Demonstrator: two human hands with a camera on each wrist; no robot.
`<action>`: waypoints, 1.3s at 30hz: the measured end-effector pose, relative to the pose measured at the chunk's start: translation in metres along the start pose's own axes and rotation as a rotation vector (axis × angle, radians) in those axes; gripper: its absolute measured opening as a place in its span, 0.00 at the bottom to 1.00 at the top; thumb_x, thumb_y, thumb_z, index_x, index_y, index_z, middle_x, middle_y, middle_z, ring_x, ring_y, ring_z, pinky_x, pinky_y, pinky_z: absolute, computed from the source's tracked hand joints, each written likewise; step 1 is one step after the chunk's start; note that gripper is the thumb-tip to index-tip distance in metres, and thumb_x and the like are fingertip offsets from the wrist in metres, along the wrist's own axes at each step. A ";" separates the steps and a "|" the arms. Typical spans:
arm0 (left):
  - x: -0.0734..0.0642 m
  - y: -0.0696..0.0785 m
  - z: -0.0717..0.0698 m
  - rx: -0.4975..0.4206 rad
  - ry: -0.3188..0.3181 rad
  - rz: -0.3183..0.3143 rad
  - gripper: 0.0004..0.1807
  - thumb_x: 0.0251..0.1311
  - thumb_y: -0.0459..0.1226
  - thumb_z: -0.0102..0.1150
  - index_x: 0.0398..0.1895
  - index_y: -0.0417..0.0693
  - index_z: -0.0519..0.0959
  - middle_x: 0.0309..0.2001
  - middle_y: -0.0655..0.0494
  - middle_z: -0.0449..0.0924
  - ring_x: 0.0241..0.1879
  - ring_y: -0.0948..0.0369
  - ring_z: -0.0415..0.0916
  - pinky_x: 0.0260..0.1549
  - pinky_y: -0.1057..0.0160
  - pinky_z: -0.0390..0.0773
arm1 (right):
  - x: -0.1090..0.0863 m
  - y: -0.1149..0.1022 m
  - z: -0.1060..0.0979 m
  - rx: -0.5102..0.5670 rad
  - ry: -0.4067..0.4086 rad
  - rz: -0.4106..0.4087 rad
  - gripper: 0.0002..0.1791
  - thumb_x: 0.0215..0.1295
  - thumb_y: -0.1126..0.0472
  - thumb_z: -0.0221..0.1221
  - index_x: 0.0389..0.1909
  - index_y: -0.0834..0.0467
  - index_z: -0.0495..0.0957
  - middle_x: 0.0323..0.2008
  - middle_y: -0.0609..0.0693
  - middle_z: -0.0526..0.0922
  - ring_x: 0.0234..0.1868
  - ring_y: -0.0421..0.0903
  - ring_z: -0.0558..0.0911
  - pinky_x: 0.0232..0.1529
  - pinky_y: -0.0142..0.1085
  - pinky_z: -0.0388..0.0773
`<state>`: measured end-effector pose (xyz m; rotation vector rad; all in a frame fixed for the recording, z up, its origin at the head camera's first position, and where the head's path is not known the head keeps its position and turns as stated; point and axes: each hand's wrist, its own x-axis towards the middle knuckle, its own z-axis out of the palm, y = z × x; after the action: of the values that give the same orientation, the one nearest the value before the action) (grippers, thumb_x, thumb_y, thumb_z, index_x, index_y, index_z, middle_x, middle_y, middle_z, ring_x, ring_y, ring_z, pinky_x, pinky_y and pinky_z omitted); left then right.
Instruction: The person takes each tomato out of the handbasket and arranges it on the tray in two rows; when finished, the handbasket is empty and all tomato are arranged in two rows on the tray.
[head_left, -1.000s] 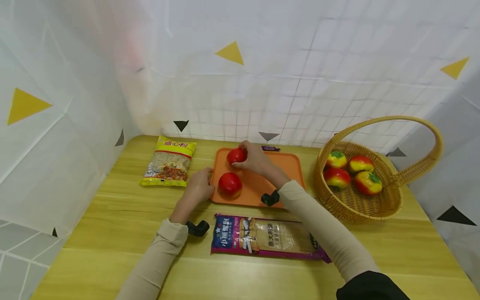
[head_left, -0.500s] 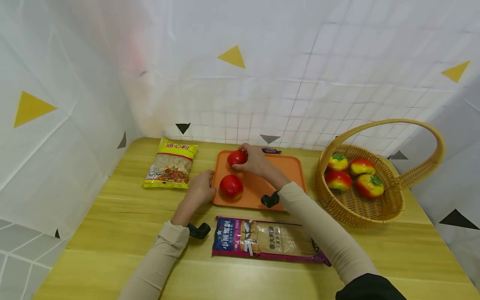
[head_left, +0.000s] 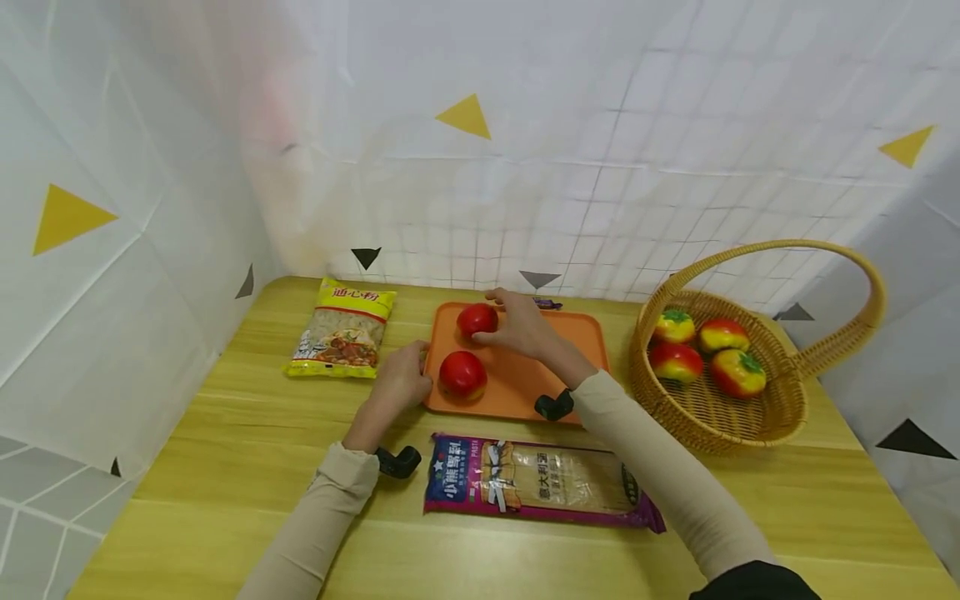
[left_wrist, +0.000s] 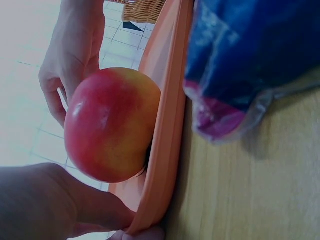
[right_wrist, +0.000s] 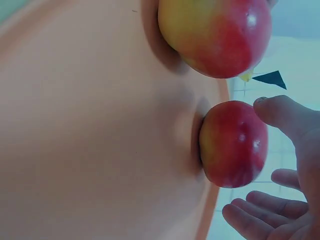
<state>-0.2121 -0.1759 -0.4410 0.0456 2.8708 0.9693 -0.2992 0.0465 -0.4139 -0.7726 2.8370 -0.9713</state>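
Two red apples sit on an orange tray (head_left: 536, 367): the nearer apple (head_left: 462, 375) at its front left, the farther apple (head_left: 477, 320) at its back left. With thumb and finger, my left hand (head_left: 397, 382) pinches the tray's left rim, as the left wrist view shows. My right hand (head_left: 525, 327) is just right of the farther apple, its fingers spread and relaxed. In the right wrist view a small gap shows between the right thumb (right_wrist: 282, 112) and that apple, and nothing is held.
A wicker basket (head_left: 780, 408) with several red-yellow fruits stands at the right. At the left lies a yellow pasta bag (head_left: 343, 329). A long spaghetti pack (head_left: 540, 483) lies before the tray, partly under the right sleeve. A small purple wrapper (head_left: 549, 304) is behind the tray.
My right hand has let go of the farther apple and drawn slightly right of it. That apple stays on the tray. My left hand keeps its grip on the rim.
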 end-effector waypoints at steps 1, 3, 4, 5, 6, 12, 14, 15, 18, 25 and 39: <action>0.000 0.000 0.000 0.000 0.000 -0.002 0.33 0.56 0.29 0.60 0.68 0.38 0.70 0.35 0.49 0.76 0.34 0.53 0.71 0.30 0.59 0.70 | -0.001 0.000 -0.002 -0.010 0.001 -0.006 0.41 0.56 0.50 0.72 0.66 0.65 0.70 0.62 0.62 0.75 0.60 0.60 0.75 0.58 0.51 0.73; 0.000 0.000 -0.001 0.000 -0.003 -0.005 0.33 0.56 0.29 0.59 0.69 0.38 0.69 0.35 0.49 0.75 0.33 0.52 0.71 0.29 0.58 0.69 | -0.005 -0.002 -0.005 -0.029 0.007 -0.015 0.41 0.56 0.49 0.72 0.66 0.65 0.70 0.62 0.62 0.75 0.60 0.60 0.75 0.58 0.52 0.73; 0.000 0.000 -0.002 0.000 -0.001 -0.008 0.33 0.56 0.29 0.59 0.69 0.39 0.70 0.35 0.49 0.75 0.33 0.52 0.71 0.29 0.58 0.69 | -0.006 -0.002 -0.007 -0.038 0.008 -0.017 0.41 0.56 0.49 0.72 0.66 0.64 0.70 0.62 0.62 0.75 0.60 0.61 0.75 0.58 0.53 0.72; 0.000 0.000 -0.002 0.001 0.000 -0.008 0.33 0.56 0.28 0.59 0.69 0.39 0.69 0.35 0.49 0.75 0.33 0.52 0.71 0.29 0.58 0.69 | -0.008 -0.003 -0.009 -0.043 0.010 -0.021 0.41 0.56 0.48 0.72 0.66 0.64 0.70 0.62 0.62 0.75 0.60 0.61 0.74 0.57 0.53 0.72; 0.000 0.000 -0.003 -0.001 0.000 -0.009 0.33 0.56 0.28 0.59 0.69 0.39 0.69 0.35 0.49 0.75 0.33 0.52 0.70 0.29 0.58 0.69 | -0.009 -0.003 -0.011 -0.046 0.013 -0.024 0.41 0.56 0.48 0.72 0.66 0.64 0.70 0.62 0.62 0.75 0.60 0.61 0.74 0.57 0.53 0.73; 0.001 0.001 -0.004 0.000 0.005 0.003 0.34 0.55 0.28 0.59 0.69 0.39 0.69 0.34 0.49 0.75 0.32 0.52 0.70 0.27 0.59 0.68 | -0.024 -0.009 -0.026 -0.085 0.032 -0.069 0.39 0.57 0.48 0.71 0.64 0.65 0.72 0.60 0.61 0.77 0.60 0.60 0.74 0.58 0.55 0.71; 0.002 0.003 -0.004 0.000 0.004 0.008 0.33 0.56 0.29 0.59 0.69 0.39 0.69 0.34 0.49 0.75 0.32 0.53 0.70 0.28 0.59 0.68 | -0.031 -0.010 -0.031 -0.094 0.043 -0.071 0.39 0.57 0.47 0.71 0.64 0.65 0.72 0.60 0.60 0.77 0.60 0.59 0.74 0.59 0.55 0.69; 0.003 0.004 -0.003 -0.002 0.001 0.008 0.33 0.57 0.29 0.59 0.69 0.40 0.69 0.34 0.49 0.75 0.32 0.53 0.70 0.28 0.59 0.68 | -0.035 -0.010 -0.034 -0.096 0.044 -0.068 0.38 0.58 0.47 0.70 0.64 0.65 0.72 0.60 0.60 0.77 0.60 0.59 0.73 0.59 0.55 0.69; 0.003 0.006 -0.001 -0.001 -0.011 0.005 0.33 0.57 0.30 0.61 0.69 0.40 0.70 0.34 0.50 0.75 0.33 0.53 0.70 0.29 0.59 0.69 | -0.049 -0.010 -0.038 -0.103 0.043 -0.048 0.38 0.58 0.47 0.70 0.65 0.63 0.72 0.61 0.59 0.76 0.60 0.58 0.73 0.58 0.55 0.70; -0.002 0.002 0.003 -0.008 -0.010 -0.004 0.33 0.56 0.29 0.61 0.69 0.40 0.70 0.43 0.47 0.78 0.38 0.52 0.71 0.35 0.57 0.72 | -0.075 -0.010 -0.046 -0.060 0.056 -0.079 0.37 0.58 0.47 0.70 0.64 0.61 0.73 0.60 0.57 0.76 0.57 0.56 0.76 0.53 0.50 0.77; -0.002 -0.003 0.001 -0.028 -0.011 -0.014 0.35 0.55 0.29 0.60 0.70 0.41 0.69 0.30 0.50 0.72 0.27 0.54 0.68 0.24 0.60 0.66 | -0.143 0.002 -0.075 -0.037 0.165 -0.170 0.28 0.61 0.55 0.70 0.59 0.63 0.76 0.55 0.58 0.80 0.53 0.58 0.81 0.47 0.50 0.81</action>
<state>-0.2098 -0.1778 -0.4439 0.0278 2.8434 1.0026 -0.1901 0.1572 -0.3710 -0.9959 2.9765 -1.0524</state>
